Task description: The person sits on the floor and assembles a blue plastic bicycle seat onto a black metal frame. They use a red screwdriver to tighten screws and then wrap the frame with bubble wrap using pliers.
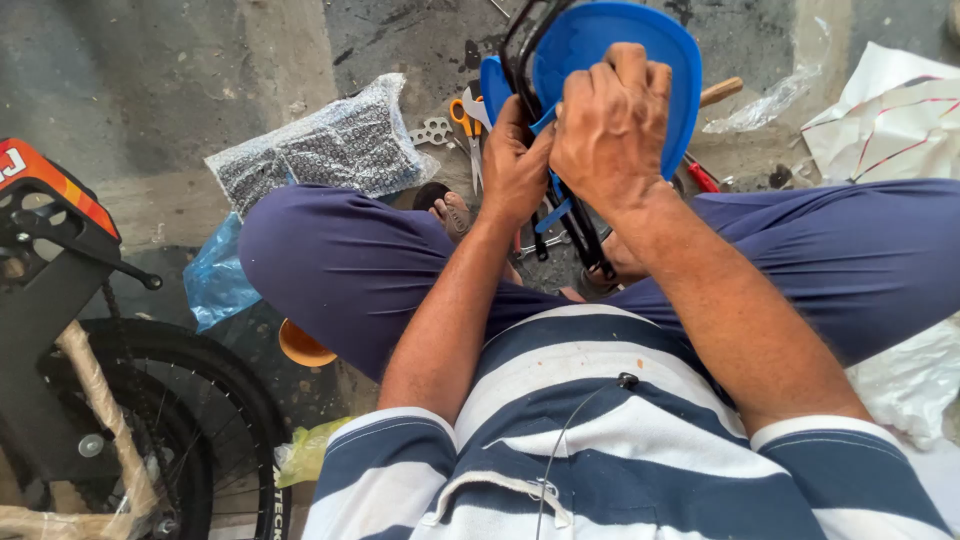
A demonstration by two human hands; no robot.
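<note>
1. Head view is showing you sitting cross-legged on the concrete floor (180, 60), holding a blue plastic seat (610, 45) with a black wire frame (520, 50) up over your lap.
2. Your right hand (612, 125) is curling closed over the seat's lower edge, fingers folded down on the blue shell and on a blue strap (552, 212) hanging below it.
3. Your left hand (512, 165) is gripping the frame's black rods from the left, thumb pressing towards the strap; how tightly it is closing is partly hidden behind the right hand.
4. You are likely handling a light, stiff piece: the shell looks smooth and may be slipping under bare fingers, while the thin rods are giving a surer hold, so the frame is probably the better place to grip.
5. Seat is sitting directly under and in front of both hands, touching them, above your ankles.
6. Scissors (465, 125) with orange handles are lying just left of the seat, a bagged chain (330, 145) beyond your left knee, a bicycle wheel (190, 430) at far left.
</note>
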